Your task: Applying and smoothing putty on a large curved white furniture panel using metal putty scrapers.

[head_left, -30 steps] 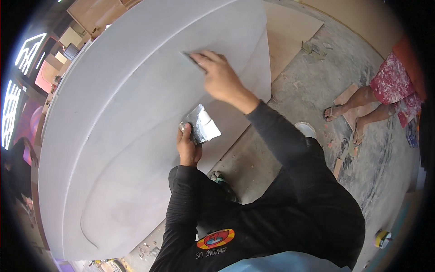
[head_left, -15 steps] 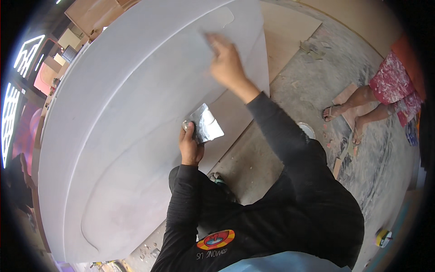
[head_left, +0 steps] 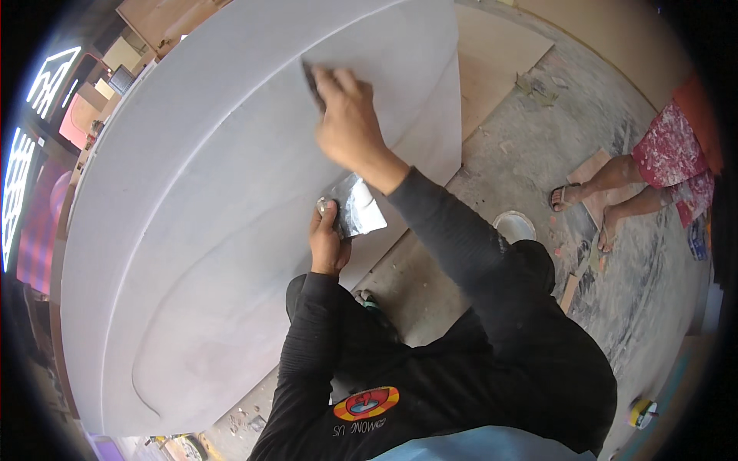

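Observation:
My right hand (head_left: 351, 119) is closed on a thin, dark putty scraper (head_left: 312, 83), seen nearly edge-on. Its blade lies at the surface of a large, curved grey-white panel (head_left: 207, 207), just below a raised ridge. Lower down, my left hand (head_left: 328, 240) grips a shiny metal putty knife (head_left: 360, 210) in front of the panel, thumb on top. White paste sits on that blade. The right fingers are slightly blurred, and part of the scraper is hidden behind them.
A white tub (head_left: 513, 226) stands on the dusty floor (head_left: 492, 192) beside my knee. At the right, another person in paint-spattered red shorts (head_left: 669, 150) stands in sandals by a piece of board (head_left: 590, 173). A wooden sheet (head_left: 500, 61) lies beyond the panel.
My right hand has swept left across the panel with the scraper, up to near the ridge. My left hand, still holding the putty knife, has shifted slightly. The tub shows more fully.

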`<state>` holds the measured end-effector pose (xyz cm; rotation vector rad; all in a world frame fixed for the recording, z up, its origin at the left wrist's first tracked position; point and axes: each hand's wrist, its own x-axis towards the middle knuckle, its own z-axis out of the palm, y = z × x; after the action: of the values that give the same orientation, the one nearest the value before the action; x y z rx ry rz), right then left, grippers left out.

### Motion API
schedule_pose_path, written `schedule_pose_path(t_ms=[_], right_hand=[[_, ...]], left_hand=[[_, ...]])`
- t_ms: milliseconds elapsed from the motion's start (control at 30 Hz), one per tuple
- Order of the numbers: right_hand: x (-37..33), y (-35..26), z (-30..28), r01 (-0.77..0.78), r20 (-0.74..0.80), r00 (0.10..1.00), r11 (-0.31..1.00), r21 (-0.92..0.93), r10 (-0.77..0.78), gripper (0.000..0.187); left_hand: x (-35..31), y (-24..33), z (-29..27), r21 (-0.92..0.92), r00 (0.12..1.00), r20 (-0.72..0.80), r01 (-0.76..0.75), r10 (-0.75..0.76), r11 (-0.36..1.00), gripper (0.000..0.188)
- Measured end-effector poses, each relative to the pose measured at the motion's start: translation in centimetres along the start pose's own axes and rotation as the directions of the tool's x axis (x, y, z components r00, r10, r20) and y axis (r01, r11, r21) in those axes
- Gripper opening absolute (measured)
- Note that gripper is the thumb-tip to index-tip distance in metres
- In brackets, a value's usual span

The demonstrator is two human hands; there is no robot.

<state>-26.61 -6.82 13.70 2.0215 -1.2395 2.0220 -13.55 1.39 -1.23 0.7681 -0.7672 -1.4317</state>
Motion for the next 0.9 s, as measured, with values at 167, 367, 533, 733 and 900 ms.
schedule_pose_path(t_ms=[167, 367, 533, 733, 900], right_hand=[[1.6, 7.6, -4.1, 0.131, -0.020, 0.991, 0.986, -0.102, -0.133, 0.053], [6.2, 10.1, -1.3, -0.109, -0.181, 0.982, 0.946, -0.306, 0.055, 0.057], [0.7, 3.9, 0.6, 0.159, -0.017, 0.987, 0.986, -0.040, -0.160, 0.061], [9.7, 14.0, -6.2, -0.409, -0.072, 0.909, 0.912, 0.036, 0.410, 0.048], [8.7, 7.5, -2.0, -0.282, -0.059, 0.957, 0.958, 0.052, 0.285, 0.045]], left_hand=[[0.6, 0.0, 0.9, 0.004, 1.000, 0.009, 0.002, -0.002, 1.000, 0.026], [0.8, -0.5, 1.1, 0.024, 1.000, 0.019, 0.017, -0.017, 1.000, 0.027], [0.7, -0.3, -0.5, 0.067, 0.999, -0.033, -0.007, 0.009, 0.998, 0.035], [0.7, -0.9, 0.8, 0.046, 0.999, 0.018, 0.040, -0.041, 0.998, 0.033], [0.1, -0.2, 1.0, 0.023, 0.998, -0.007, 0.066, -0.065, 0.998, 0.029]])
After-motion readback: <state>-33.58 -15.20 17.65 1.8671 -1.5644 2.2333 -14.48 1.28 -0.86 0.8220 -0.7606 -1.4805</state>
